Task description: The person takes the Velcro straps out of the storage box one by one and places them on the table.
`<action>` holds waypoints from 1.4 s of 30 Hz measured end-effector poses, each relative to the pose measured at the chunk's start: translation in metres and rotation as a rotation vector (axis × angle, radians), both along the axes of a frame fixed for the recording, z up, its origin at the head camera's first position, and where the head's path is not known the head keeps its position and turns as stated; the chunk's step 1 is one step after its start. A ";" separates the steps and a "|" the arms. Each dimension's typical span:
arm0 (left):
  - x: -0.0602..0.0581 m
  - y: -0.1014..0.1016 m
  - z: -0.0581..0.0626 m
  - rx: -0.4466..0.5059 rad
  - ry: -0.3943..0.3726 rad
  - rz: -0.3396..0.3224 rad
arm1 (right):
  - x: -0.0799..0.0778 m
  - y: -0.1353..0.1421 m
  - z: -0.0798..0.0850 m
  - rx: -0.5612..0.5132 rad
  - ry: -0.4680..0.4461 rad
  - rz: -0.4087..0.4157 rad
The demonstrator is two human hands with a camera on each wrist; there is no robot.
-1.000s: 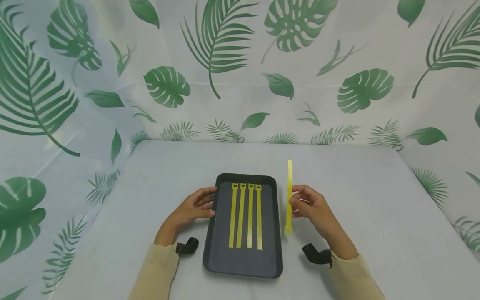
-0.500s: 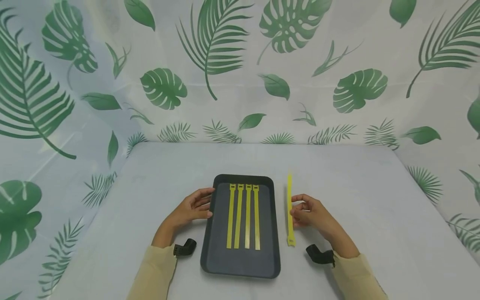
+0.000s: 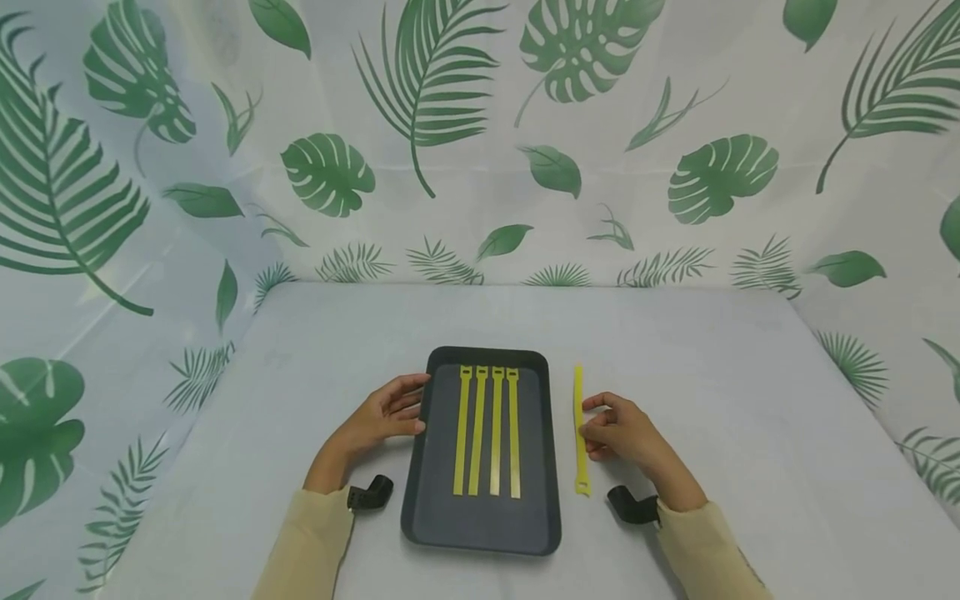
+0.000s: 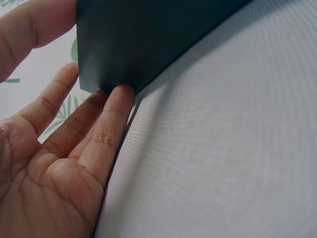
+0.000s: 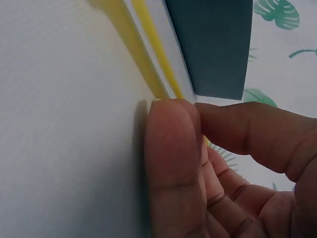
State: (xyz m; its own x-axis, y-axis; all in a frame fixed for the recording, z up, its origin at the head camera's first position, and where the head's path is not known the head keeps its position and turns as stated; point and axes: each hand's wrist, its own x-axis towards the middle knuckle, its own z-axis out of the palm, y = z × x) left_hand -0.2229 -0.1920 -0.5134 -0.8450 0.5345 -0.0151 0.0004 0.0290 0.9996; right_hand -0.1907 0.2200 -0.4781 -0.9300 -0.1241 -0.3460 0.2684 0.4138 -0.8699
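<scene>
A dark grey tray (image 3: 480, 525) sits on the table in the head view, with several yellow hook-and-loop cable ties (image 3: 497, 433) side by side in it, slotted heads at the far end. My left hand (image 3: 375, 423) touches the tray's left wall. In the left wrist view its fingertips (image 4: 120, 101) meet the tray's outer wall (image 4: 133, 39). To the right of the tray, my right hand (image 3: 626, 431) pinches another yellow cable tie (image 3: 578, 396), its slotted head towards me. In the right wrist view this tie (image 5: 159, 49) stands on edge, close to the white surface, between thumb and finger.
White cloth covers the table (image 3: 345, 333). A white curtain with green leaf prints (image 3: 465, 192) rises behind it and at both sides. Each wrist carries a black camera mount, one at the left cuff (image 3: 371, 493) and one at the right (image 3: 632, 506).
My right hand has come down and a little towards me with the cable tie, which now lies lower, near the table. The left hand and tray keep their places.
</scene>
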 end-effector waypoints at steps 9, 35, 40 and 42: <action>0.000 0.000 0.002 0.014 -0.018 0.008 | -0.001 -0.006 0.003 0.135 0.038 -0.005; -0.002 -0.002 0.001 0.040 -0.008 -0.006 | -0.018 -0.009 0.015 0.123 0.386 0.122; -0.002 -0.002 0.001 0.033 0.000 -0.007 | -0.025 -0.018 0.021 0.126 0.398 0.159; -0.001 -0.002 0.001 0.034 -0.002 -0.004 | -0.027 -0.021 0.023 0.128 0.398 0.174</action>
